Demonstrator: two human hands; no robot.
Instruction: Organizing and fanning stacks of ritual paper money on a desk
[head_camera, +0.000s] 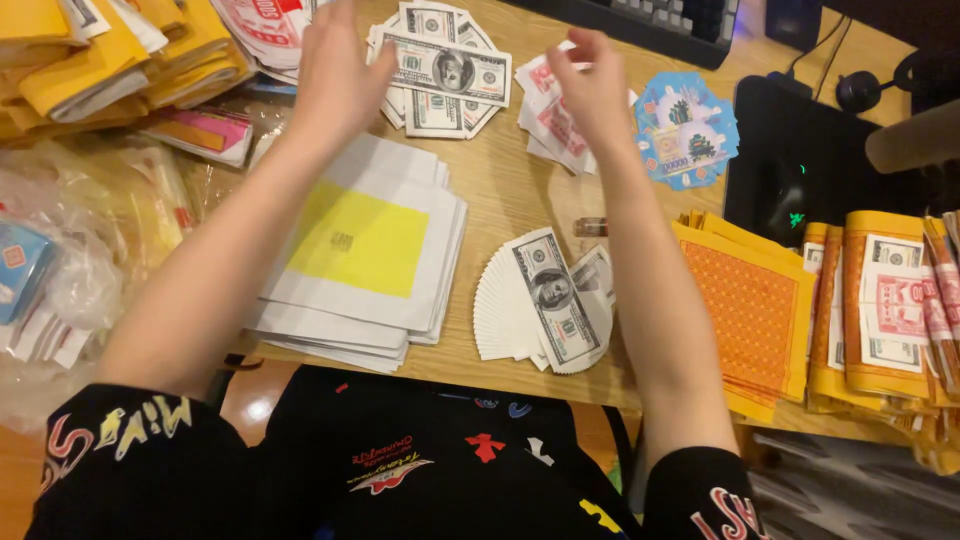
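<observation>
My left hand (338, 70) reaches over the far side of the wooden table (510, 190), its fingers spread beside a loose pile of paper banknotes (445, 70). My right hand (590, 90) hovers with fingers apart over a pile of pink-and-white printed notes (547, 118). Neither hand grips anything that I can see. Near me lies a fanned stack of banknotes (545, 300). Under my left forearm sits a stack of white sheets with a yellow square (365, 250).
Yellow paper bundles (110, 60) lie at the far left, plastic bags (70, 280) at the left edge. Orange patterned sheets (755, 310) and gold-bordered bundles (885, 310) fill the right. Blue round printed papers (685, 130), a black pad (810, 160) and a keyboard (650, 20) are at the back.
</observation>
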